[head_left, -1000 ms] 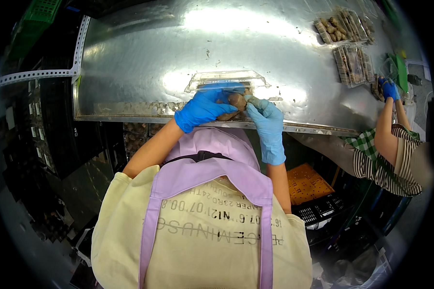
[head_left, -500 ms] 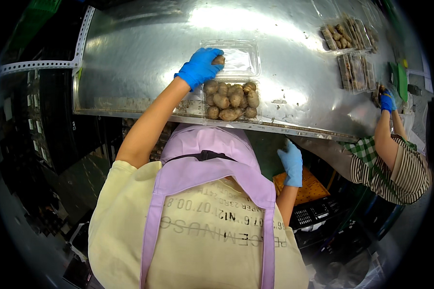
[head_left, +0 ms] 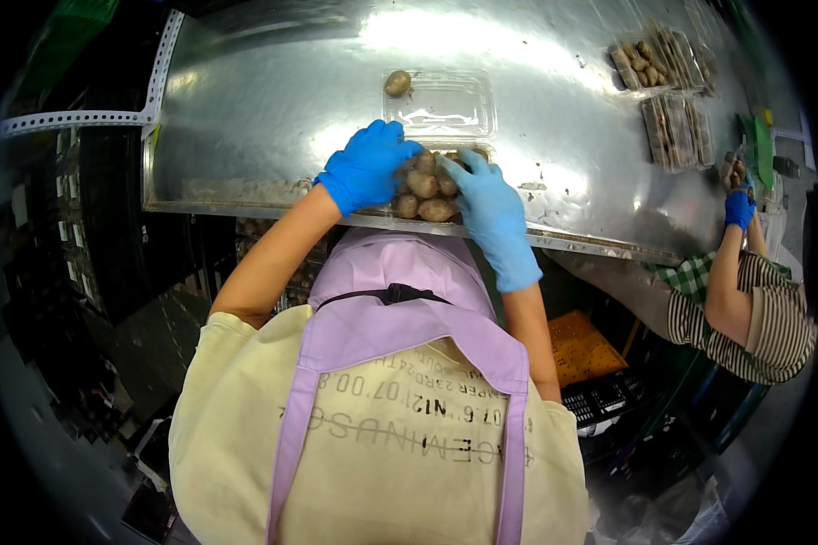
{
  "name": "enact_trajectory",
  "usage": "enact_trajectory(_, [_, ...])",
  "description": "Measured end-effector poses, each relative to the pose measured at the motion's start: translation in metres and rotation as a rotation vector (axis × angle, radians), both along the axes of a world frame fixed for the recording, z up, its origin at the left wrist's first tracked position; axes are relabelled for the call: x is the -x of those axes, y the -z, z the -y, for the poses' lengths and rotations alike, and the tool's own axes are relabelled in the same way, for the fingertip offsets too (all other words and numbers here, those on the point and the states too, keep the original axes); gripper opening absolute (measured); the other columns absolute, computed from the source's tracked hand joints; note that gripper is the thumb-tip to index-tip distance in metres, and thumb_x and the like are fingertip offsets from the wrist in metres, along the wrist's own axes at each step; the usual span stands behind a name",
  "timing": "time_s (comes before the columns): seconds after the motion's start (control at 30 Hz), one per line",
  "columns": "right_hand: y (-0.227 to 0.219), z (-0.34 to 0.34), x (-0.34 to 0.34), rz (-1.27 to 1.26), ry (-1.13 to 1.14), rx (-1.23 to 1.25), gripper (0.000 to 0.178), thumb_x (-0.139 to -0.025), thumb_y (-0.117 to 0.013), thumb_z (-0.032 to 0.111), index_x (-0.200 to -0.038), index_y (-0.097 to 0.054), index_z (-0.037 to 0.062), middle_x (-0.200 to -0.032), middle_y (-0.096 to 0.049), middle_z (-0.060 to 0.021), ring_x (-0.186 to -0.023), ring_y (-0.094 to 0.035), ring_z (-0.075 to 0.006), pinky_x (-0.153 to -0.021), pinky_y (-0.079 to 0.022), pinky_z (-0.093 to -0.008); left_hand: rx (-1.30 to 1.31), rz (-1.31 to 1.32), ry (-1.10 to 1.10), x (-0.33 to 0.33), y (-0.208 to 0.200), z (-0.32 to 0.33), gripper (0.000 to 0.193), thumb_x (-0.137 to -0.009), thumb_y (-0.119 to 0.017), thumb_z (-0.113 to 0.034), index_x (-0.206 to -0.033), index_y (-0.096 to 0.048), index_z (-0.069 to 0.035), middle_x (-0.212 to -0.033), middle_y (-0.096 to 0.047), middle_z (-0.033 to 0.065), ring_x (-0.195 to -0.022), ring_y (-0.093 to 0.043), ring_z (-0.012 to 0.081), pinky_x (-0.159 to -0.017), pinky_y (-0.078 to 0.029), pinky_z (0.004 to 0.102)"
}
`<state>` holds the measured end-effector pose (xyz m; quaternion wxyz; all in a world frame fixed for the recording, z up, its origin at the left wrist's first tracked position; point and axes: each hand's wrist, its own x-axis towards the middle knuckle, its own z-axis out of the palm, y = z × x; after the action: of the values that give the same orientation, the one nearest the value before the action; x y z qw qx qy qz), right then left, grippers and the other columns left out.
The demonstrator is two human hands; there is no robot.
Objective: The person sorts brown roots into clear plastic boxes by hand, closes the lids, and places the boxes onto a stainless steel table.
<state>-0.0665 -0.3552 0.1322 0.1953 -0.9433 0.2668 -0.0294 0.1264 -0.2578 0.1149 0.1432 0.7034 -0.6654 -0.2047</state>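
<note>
A clear plastic clamshell box of brown tubers (head_left: 424, 184) lies at the table's near edge. Its hinged lid (head_left: 459, 107) is folded back flat on the far side. My left hand (head_left: 365, 166), in a dark blue glove, rests over the box's left side with its fingers apart, touching the tubers. From the right, my right hand (head_left: 491, 207) in a light blue glove reaches across the tubers with fingers stretched out. Both hands cover parts of the box. One single tuber (head_left: 397, 84) sits at the lid's far left corner.
Filled clear packs (head_left: 677, 134) stand at the far right of the metal table (head_left: 264, 118). Beside them a co-worker's gloved hand (head_left: 739, 209) handles tubers near a green object (head_left: 755, 153). An orange crate (head_left: 580, 350) is below the table on the right.
The tuber my left hand held now lies at the lid's corner. That hand has come back to the box, and my right hand has risen from below the table onto the tubers.
</note>
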Motion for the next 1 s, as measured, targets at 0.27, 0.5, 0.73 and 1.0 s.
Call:
enact_trajectory(0.27, [0.008,0.009,0.002,0.085,-0.011,-0.157,0.040,-0.072,-0.067,0.012,-0.112,-0.059,0.0128,-0.105,-0.056,-0.0084,-0.088,-0.058,-0.0265,-0.072,-0.051,-0.0359,0.159,0.136,0.131,-0.009,0.023,-0.002,0.028,-0.077,-0.062,-0.014,-0.105,-0.059,-0.008,-0.091,-0.052,0.0125,-0.084,-0.052,0.0311,-0.071,-0.046,0.0392])
enact_trajectory(0.5, [0.010,0.005,0.024,0.328,0.258,-0.653,0.046,-0.072,-0.072,0.010,-0.116,-0.058,0.0103,-0.096,-0.052,-0.0052,-0.079,-0.056,-0.0140,-0.068,-0.048,-0.0255,0.245,-0.194,-0.110,-0.008,0.017,-0.015,0.030,-0.088,-0.053,-0.025,-0.109,-0.058,-0.005,-0.088,-0.054,0.0122,-0.081,-0.054,0.0293,-0.075,-0.045,0.0391])
enact_trajectory(0.73, [-0.013,-0.012,0.047,0.566,0.357,-0.812,0.055,-0.069,-0.077,0.012,-0.119,-0.056,0.0106,-0.096,-0.050,-0.0036,-0.076,-0.054,-0.0094,-0.065,-0.047,-0.0226,0.133,-1.937,-0.619,0.034,-0.026,-0.011,0.038,-0.093,-0.043,-0.036,-0.111,-0.058,-0.005,-0.104,-0.061,0.0099,-0.081,-0.057,0.0195,-0.070,-0.049,0.0317])
enact_trajectory(1.0, [-0.039,-0.014,0.069,0.593,0.269,-0.305,0.060,-0.064,-0.080,0.009,-0.119,-0.054,0.0072,-0.103,-0.052,-0.0074,-0.076,-0.057,-0.0138,-0.064,-0.051,-0.0261,-0.371,-1.362,-0.420,0.100,-0.037,0.015,0.038,-0.085,-0.062,-0.023,-0.118,-0.056,-0.004,-0.084,-0.059,0.0015,-0.076,-0.054,0.0083,-0.062,-0.046,0.0234])
